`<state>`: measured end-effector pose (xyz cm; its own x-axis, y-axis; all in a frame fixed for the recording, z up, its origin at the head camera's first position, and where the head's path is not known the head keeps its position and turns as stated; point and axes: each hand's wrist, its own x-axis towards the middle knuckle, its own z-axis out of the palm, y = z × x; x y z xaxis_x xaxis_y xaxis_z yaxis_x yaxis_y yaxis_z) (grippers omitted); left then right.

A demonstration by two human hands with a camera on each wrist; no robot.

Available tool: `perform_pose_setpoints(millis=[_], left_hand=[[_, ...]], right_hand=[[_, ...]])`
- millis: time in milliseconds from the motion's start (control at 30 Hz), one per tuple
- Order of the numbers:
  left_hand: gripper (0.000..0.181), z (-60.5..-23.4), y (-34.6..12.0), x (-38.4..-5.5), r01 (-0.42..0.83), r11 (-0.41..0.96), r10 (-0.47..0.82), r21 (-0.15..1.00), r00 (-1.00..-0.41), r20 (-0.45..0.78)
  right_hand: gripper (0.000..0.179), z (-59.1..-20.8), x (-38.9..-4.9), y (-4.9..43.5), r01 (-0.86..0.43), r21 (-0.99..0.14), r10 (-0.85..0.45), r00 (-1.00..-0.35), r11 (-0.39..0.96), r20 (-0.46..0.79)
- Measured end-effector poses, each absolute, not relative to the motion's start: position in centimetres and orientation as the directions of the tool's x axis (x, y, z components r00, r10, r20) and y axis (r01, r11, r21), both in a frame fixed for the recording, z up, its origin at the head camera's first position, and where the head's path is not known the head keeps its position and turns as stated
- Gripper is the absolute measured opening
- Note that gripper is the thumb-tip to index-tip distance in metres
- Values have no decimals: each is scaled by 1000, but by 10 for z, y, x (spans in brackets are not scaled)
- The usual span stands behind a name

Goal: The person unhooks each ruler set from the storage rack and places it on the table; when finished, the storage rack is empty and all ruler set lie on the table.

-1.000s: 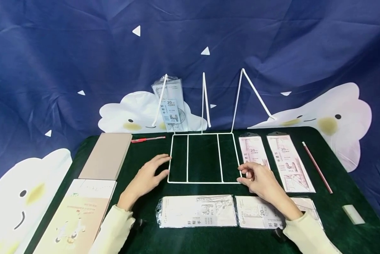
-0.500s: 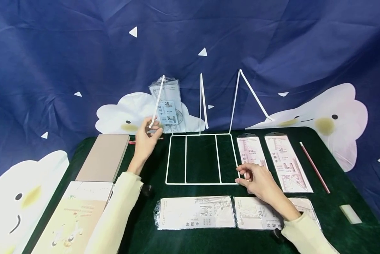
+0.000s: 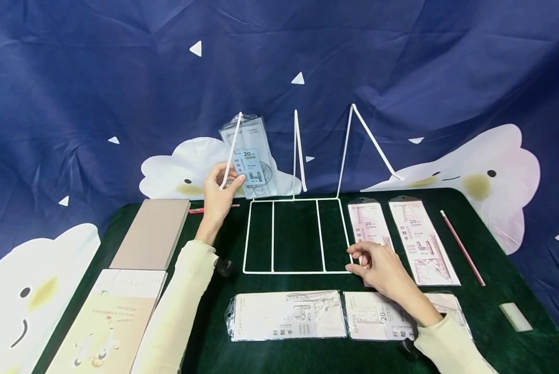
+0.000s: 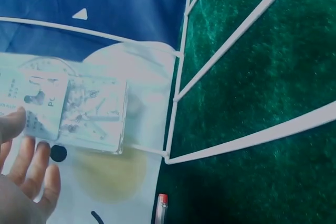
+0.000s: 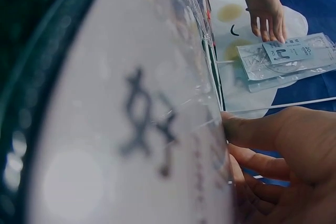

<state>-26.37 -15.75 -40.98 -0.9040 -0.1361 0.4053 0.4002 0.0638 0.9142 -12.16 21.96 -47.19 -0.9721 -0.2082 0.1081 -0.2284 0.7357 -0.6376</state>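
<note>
A white wire rack [image 3: 298, 272] stands on the table, its flat base toward me and three hooked arms rising at the back. From its left arm hangs a blue ruler set in a clear sleeve [image 3: 256, 136]. My left hand [image 3: 219, 195] pinches the left edge of this ruler set, thumb in front and fingers partly hidden behind; the left wrist view shows the thumb over its label [image 4: 39, 114]. At the base's right side bar, my right hand [image 3: 381, 264] holds the wire between thumb and fingers. It partly covers a pink ruler set [image 3: 372, 221].
Another pink ruler set [image 3: 424, 241] lies farther right, beside a pencil [image 3: 463, 246] and an eraser [image 3: 515, 317]. Two ruler sets lie along the front, one a white pack [image 3: 279, 317]. Left are a beige book [image 3: 150, 234], an illustrated book [image 3: 106, 322] and a red pen [image 3: 197, 211].
My left hand has left the rack base's left side, risen to the hanging blue ruler set and taken its edge; the set's lower end now tilts slightly right. My right hand stays put.
</note>
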Motion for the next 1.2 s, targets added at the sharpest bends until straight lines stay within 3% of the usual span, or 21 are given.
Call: perform_pose_setpoints(millis=[533, 833, 1200], left_hand=[[26, -401, -161, -250, 398, 51, -180, 916, -898, 401], [27, -418, -175, -253, 418, 39, -152, 908, -895, 419], [24, -418, -179, -223, 362, 20, -111, 932, -926, 362]], right_hand=[[29, -474, -121, 218, -218, -643, -206, -974, 734, 95], [29, -473, -122, 218, -222, -640, -212, -973, 735, 94], [29, -473, -122, 221, -211, -641, -201, -975, 738, 90]])
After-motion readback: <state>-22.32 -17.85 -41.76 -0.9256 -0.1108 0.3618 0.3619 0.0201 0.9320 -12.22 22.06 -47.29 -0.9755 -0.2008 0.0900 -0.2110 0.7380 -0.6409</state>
